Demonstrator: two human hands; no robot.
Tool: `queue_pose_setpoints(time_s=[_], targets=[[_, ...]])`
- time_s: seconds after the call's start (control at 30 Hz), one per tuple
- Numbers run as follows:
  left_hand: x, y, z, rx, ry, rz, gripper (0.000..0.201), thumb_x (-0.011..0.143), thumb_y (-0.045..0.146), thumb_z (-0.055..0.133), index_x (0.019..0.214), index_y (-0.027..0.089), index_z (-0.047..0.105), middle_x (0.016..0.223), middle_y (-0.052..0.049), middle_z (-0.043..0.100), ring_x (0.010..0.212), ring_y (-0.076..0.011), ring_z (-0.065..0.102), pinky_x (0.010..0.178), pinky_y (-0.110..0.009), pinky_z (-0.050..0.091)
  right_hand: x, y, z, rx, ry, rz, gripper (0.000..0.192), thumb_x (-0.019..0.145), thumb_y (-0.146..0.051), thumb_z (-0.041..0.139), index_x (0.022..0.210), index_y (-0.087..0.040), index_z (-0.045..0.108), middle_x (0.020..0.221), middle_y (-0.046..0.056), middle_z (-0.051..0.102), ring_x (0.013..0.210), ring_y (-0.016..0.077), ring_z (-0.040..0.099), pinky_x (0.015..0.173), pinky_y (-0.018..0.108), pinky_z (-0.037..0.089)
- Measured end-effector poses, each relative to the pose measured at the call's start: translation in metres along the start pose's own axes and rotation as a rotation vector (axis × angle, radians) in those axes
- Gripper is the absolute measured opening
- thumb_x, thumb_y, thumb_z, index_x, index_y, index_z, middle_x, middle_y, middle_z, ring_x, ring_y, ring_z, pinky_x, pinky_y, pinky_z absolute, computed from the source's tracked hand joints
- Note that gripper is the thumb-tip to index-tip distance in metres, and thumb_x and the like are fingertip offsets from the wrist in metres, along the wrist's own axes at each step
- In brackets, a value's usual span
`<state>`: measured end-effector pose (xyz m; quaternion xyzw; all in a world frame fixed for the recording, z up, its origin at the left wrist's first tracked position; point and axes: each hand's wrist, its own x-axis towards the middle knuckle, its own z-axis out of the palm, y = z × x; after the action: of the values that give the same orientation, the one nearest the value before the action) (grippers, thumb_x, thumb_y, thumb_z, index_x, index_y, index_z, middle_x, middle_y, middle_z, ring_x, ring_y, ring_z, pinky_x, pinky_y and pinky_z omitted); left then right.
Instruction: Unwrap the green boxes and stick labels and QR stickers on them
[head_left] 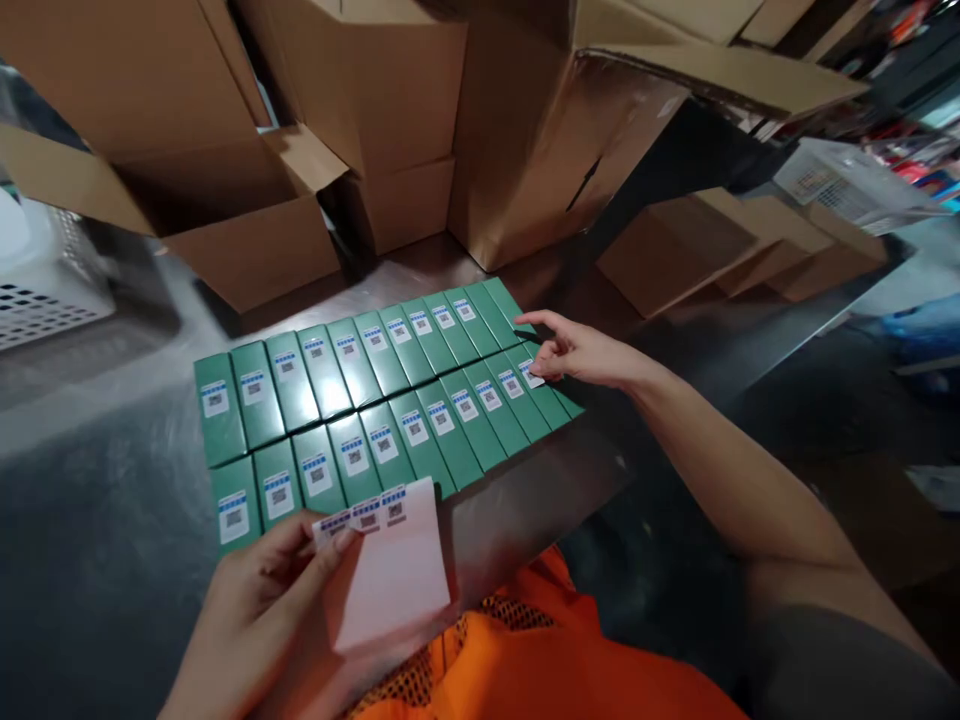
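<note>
Green boxes lie flat in two rows on the grey worktop, side by side and touching, most with a small blue-and-white label on top. My right hand rests at the right end of the rows, fingertips pressing a label onto a box in the near row. My left hand pinches a pale backing sheet, its grip closed on the sheet's left edge; three labels remain along its top. Brown cartons stand behind the rows.

cardboard boxes, steel table, white basket
</note>
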<state>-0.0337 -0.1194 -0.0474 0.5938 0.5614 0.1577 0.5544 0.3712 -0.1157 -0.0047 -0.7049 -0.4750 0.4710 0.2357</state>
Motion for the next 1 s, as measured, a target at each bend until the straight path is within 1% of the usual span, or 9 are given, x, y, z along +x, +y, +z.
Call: queue_pose_setpoints(time_s=[0.1,0.27,0.37,0.47,0.57,0.7,0.8,0.9,1.0], targets=[[0.003,-0.006,-0.004,0.009,-0.105,-0.031,0.042,0.076,0.06,0.068,0.075,0.018,0.066,0.071,-0.004,0.068,0.063,-0.0173,0.059,0.051,-0.02,0.044,0.002,-0.004,0.0,-0.167,0.055,0.027,0.064,0.074,-0.018,0.07,0.132,-0.026,0.046,0.067,-0.005,0.061,0.065,0.0157,0.059,0.06,0.026,0.046],[0.002,0.001,-0.001,-0.042,-0.071,0.003,0.039,0.078,0.055,0.068,0.068,0.018,0.061,0.066,-0.002,0.063,0.061,-0.0153,0.055,0.052,-0.02,0.041,0.002,-0.016,-0.002,-0.759,0.326,0.103,0.066,0.06,-0.04,0.087,0.115,-0.022,0.054,0.077,0.001,0.063,0.074,0.0245,0.061,0.063,0.032,0.043],[0.001,0.01,0.001,-0.053,-0.073,0.042,0.04,0.081,0.054,0.064,0.067,0.017,0.06,0.061,-0.001,0.057,0.059,-0.0139,0.051,0.051,-0.02,0.038,-0.005,-0.025,0.02,-0.767,0.442,-0.077,0.058,0.059,-0.046,0.088,0.103,-0.021,0.061,0.084,0.004,0.061,0.074,0.0237,0.059,0.063,0.034,0.043],[0.003,0.016,0.002,-0.047,-0.078,0.035,0.04,0.082,0.054,0.062,0.07,0.016,0.061,0.062,-0.002,0.057,0.06,-0.0141,0.051,0.052,-0.021,0.038,-0.017,-0.038,0.069,-0.378,0.195,-0.409,0.038,0.075,-0.046,0.079,0.101,-0.022,0.067,0.09,0.004,0.061,0.076,0.0192,0.059,0.068,0.031,0.048],[0.003,0.016,0.002,-0.072,-0.083,0.02,0.042,0.082,0.056,0.062,0.071,0.015,0.062,0.063,-0.002,0.057,0.06,-0.0143,0.051,0.053,-0.021,0.039,-0.029,-0.05,0.122,-0.205,-0.051,-0.596,0.023,0.083,-0.034,0.075,0.103,-0.023,0.069,0.098,0.004,0.062,0.089,0.0188,0.06,0.079,0.031,0.05],[0.003,0.01,0.001,-0.112,-0.081,0.019,0.043,0.08,0.058,0.064,0.071,0.016,0.061,0.064,-0.001,0.057,0.06,-0.0135,0.049,0.053,-0.02,0.038,-0.033,-0.056,0.153,-0.126,-0.1,-0.818,0.009,0.093,-0.017,0.061,0.088,-0.021,0.067,0.092,0.003,0.064,0.094,0.0175,0.059,0.091,0.036,0.046],[0.003,0.002,0.001,-0.132,-0.107,-0.007,0.043,0.078,0.059,0.066,0.07,0.017,0.062,0.064,-0.001,0.057,0.059,-0.0136,0.049,0.051,-0.02,0.038,-0.03,-0.057,0.132,0.097,-0.089,-0.851,0.008,0.095,-0.025,0.059,0.088,-0.023,0.062,0.099,0.003,0.064,0.096,0.0174,0.06,0.088,0.036,0.048],[0.002,-0.002,0.002,-0.155,-0.153,-0.035,0.043,0.077,0.06,0.067,0.07,0.017,0.062,0.062,-0.001,0.057,0.058,-0.0144,0.05,0.049,-0.02,0.038,-0.01,-0.058,0.083,0.278,0.2,-0.766,0.012,0.093,-0.032,0.062,0.089,-0.024,0.055,0.093,0.002,0.062,0.089,0.0171,0.061,0.079,0.032,0.05],[0.002,-0.001,0.003,-0.181,-0.137,-0.031,0.044,0.078,0.06,0.066,0.068,0.018,0.06,0.06,0.0,0.053,0.055,-0.0131,0.047,0.047,-0.019,0.035,0.031,-0.055,0.028,0.119,0.433,-0.614,0.013,0.088,-0.026,0.067,0.089,-0.023,0.054,0.079,-0.002,0.057,0.074,0.0142,0.056,0.072,0.028,0.046]])
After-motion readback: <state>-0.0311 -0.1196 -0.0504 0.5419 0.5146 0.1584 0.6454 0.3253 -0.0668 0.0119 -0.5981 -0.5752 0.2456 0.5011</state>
